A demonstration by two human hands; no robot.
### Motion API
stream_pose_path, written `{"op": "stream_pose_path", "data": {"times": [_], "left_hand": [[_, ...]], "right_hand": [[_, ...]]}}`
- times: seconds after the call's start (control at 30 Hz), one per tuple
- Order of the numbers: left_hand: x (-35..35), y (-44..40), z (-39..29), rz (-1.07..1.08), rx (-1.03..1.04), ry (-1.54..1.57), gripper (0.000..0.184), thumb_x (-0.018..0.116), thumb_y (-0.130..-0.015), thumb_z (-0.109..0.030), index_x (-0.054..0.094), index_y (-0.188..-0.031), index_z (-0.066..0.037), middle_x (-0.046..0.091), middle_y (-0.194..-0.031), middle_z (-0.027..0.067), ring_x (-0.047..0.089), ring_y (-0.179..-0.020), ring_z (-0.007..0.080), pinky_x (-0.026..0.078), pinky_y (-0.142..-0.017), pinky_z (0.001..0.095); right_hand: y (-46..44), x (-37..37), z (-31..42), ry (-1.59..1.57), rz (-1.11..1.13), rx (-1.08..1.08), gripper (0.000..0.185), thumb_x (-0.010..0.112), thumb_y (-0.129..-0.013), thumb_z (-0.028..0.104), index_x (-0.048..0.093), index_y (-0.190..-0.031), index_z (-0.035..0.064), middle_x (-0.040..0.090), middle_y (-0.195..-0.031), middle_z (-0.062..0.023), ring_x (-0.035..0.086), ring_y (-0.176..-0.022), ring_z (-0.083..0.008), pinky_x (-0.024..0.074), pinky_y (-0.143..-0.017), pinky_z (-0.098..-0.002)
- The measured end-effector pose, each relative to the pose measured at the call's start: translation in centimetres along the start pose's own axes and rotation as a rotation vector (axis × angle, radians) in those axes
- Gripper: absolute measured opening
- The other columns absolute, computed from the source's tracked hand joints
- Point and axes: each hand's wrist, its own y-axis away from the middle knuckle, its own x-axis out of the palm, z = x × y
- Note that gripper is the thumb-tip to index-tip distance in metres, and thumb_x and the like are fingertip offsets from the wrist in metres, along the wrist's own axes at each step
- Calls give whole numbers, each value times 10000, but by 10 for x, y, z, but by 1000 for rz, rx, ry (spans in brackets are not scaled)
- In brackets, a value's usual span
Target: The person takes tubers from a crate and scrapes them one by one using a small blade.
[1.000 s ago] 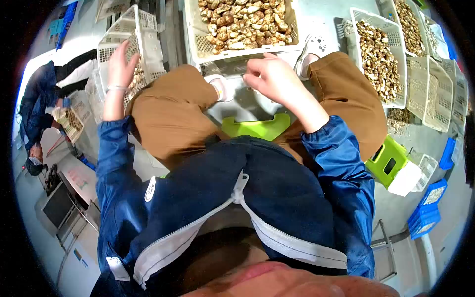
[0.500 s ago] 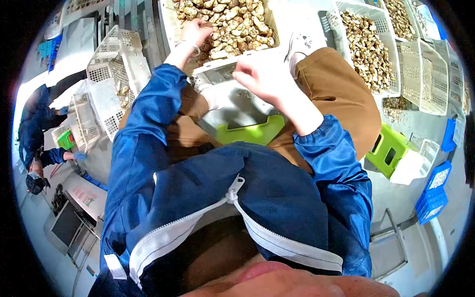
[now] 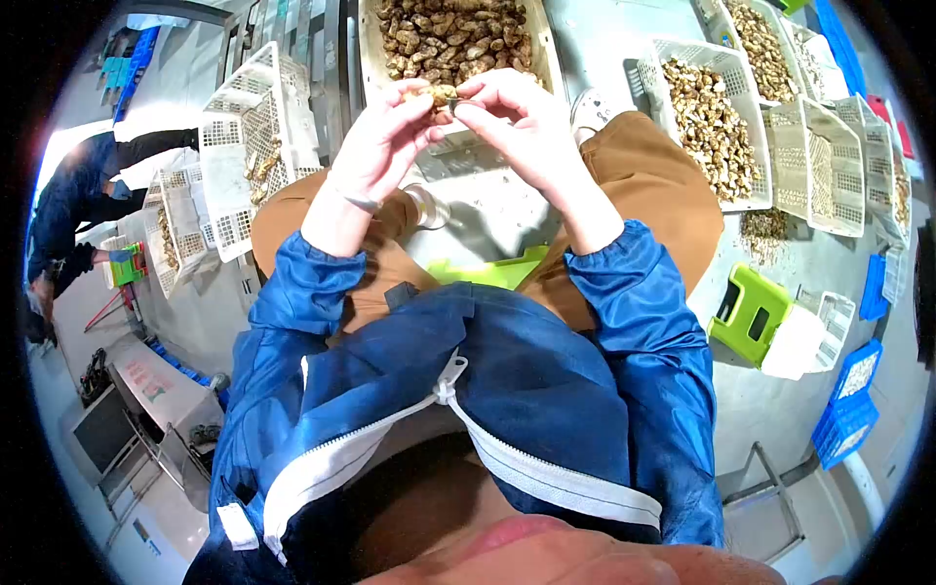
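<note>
My left hand (image 3: 375, 141) pinches a pale brown, knobbly mushroom (image 3: 429, 94) between thumb and fingers, just above the near edge of a white crate (image 3: 546, 44). Closed close beside it, my right hand (image 3: 517, 112) has its thumb and fingertips at the mushroom's right end. A small dark thing shows at those fingertips; its kind is too small to make out. Behind both hands, many brown mushrooms (image 3: 453, 39) fill the crate.
To the right stand a crate of mushrooms (image 3: 707, 127), more white crates (image 3: 814, 166) and a green stool (image 3: 751, 312). Another white crate (image 3: 258, 107) is at left. A person (image 3: 73, 195) bends at far left beside a crate. A green seat edge (image 3: 487, 271) lies between my knees.
My left hand has come back from the mushroom pile with a mushroom. My right hand has risen to meet it over the crate's near edge. The view has shifted slightly.
</note>
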Motion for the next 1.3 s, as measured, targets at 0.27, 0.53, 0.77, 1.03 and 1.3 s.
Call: {"op": "stream_pose_path", "data": {"times": [0.27,0.53,0.77,1.03,1.3], "left_hand": [[14,36,-5,2,165,-301,252,666,-908,-29,514,-1108,-49,655,-1046,97,641,-920,141,527,-777,256],[19,45,-7,1,328,-430,295,678,-871,46,494,-1090,-29,613,-1158,123,580,-1083,155,482,-954,279],[4,42,-11,68,542,-960,288,664,-887,18,471,-1094,-40,606,-1230,161,566,-1142,192,452,-989,320],[3,48,-32,127,559,-1247,259,648,-862,34,524,-1083,-23,622,-1228,156,609,-1114,231,490,-957,341],[-9,51,-45,288,454,-1081,268,640,-853,9,539,-1099,-23,628,-1253,148,605,-1179,273,485,-988,354]], "right_hand": [[13,4,17,-172,31,76,119,707,-864,90,688,-888,-26,696,-922,-61,631,-841,-101,506,-739,-248],[11,9,13,-260,74,150,118,735,-852,127,703,-885,18,694,-925,-40,612,-791,-78,502,-734,-243],[5,13,6,-247,123,103,143,716,-880,124,709,-955,3,699,-877,-19,630,-817,-94,511,-764,-242],[-1,13,6,-295,223,206,156,753,-853,125,691,-941,12,691,-1003,-53,614,-901,-99,500,-833,-254],[-8,6,-1,-689,281,547,66,684,-879,23,624,-862,1,677,-947,-102,657,-847,-162,549,-793,-307]]}}
